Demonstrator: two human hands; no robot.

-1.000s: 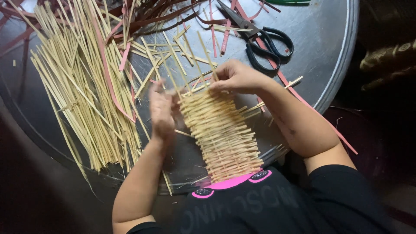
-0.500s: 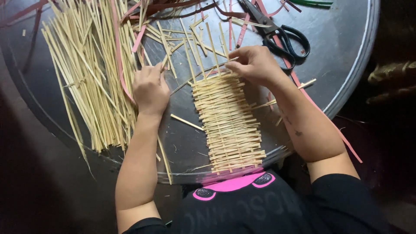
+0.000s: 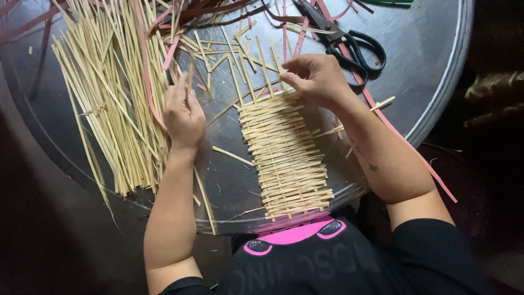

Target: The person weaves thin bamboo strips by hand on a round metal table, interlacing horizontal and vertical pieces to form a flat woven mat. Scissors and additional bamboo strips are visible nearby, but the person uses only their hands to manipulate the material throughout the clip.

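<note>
Woven mat [image 3: 286,155] of flat, pale straw-coloured strips is laid near the front edge of the round metal table [image 3: 436,82], its far end unfinished with loose upright strips fanned out. That far end is pinched by the right hand [image 3: 316,79], fingers closed on the strips there. A single strip [image 3: 188,82] is gripped by the left hand [image 3: 183,114] beside the heap of loose strips [image 3: 109,93] at the table's left edge. Adding another crosswise strip appears to be the step in hand; threading it over and under would call for the uprights being held apart. Black scissors [image 3: 349,41] and thin pink strips [image 3: 409,147] are seen at the far right.
</note>
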